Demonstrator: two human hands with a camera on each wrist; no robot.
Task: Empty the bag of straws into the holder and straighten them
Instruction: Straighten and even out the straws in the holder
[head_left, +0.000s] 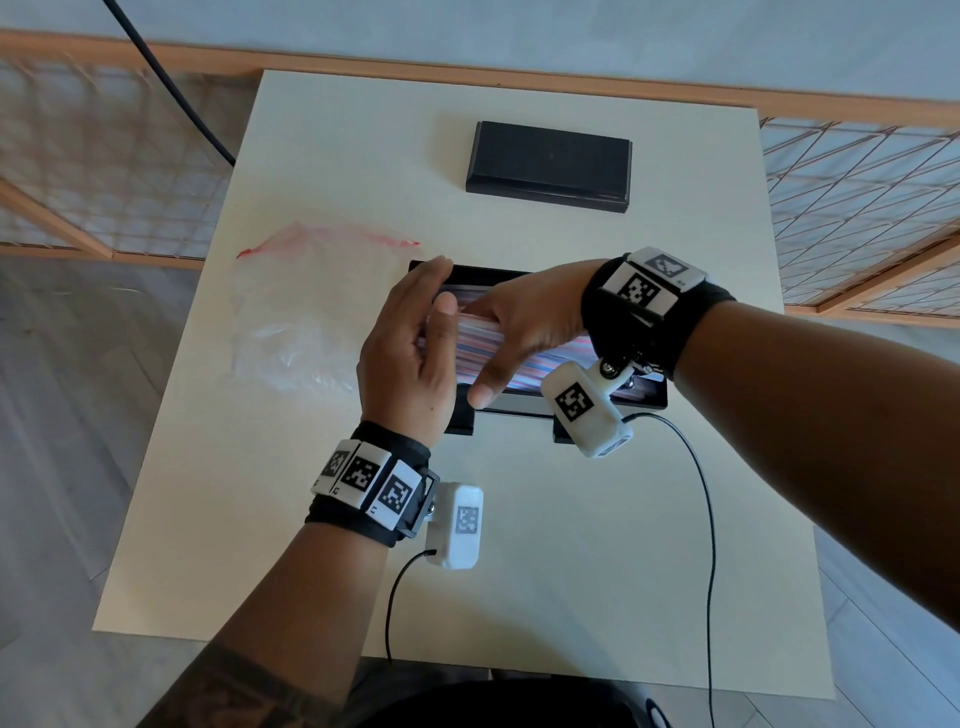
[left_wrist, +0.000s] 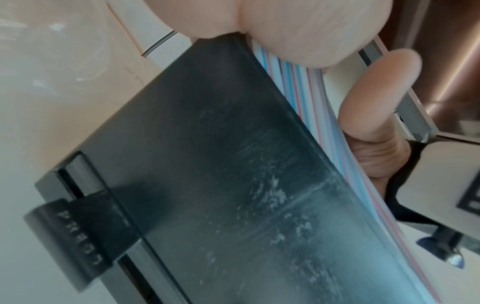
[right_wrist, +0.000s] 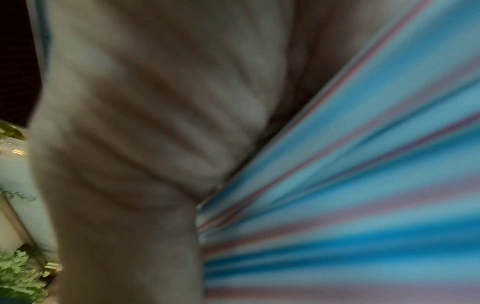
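Several blue, red and white striped straws (head_left: 480, 338) lie lengthwise in the black holder (head_left: 647, 399) at mid-table. My right hand (head_left: 496, 364) reaches over them from the right and grips the bundle, fingers over the top and thumb on the near side. My left hand (head_left: 441, 288) stands at the holder's left end with straight fingers, its palm against the straw ends. The left wrist view shows the holder's dark wall (left_wrist: 207, 164) with straws (left_wrist: 298, 86) above its rim. Blurred straws (right_wrist: 363, 185) fill the right wrist view beside the palm. The clear bag (head_left: 296, 312) lies flat to the left.
A black rectangular box (head_left: 548, 163) sits at the back of the cream table (head_left: 519, 545). Wooden lattice railings run beyond the table's left and right edges. Thin black cables hang from both wrist cameras over the table's near half.
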